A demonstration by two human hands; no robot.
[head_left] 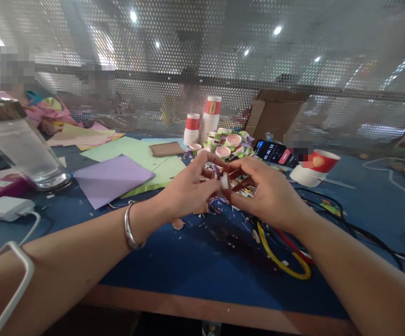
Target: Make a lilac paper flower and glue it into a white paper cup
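Note:
Near the middle of the head view, my left hand (188,189) and my right hand (268,191) meet fingertip to fingertip above the table. Between them is a small white round piece (225,181) that looks like a cut-off paper cup bottom, pinched by my right fingers. A dark purple paper strip (217,171) shows at my left fingertips, pressed close against the white piece. My fingers partly cover both. Just behind lies a heap of similar cup bottoms (223,152), several with green paper on them. Paper scraps (246,190) are scattered beneath my hands.
Stacked paper cups (212,116), a phone (275,154) and a tipped red-and-white cup (321,163) stand or lie beyond. Left are purple paper (114,179), brown cardboard (166,149), a glass bottle (30,149) and a charger (4,208). A yellow cable (270,256) loops at right.

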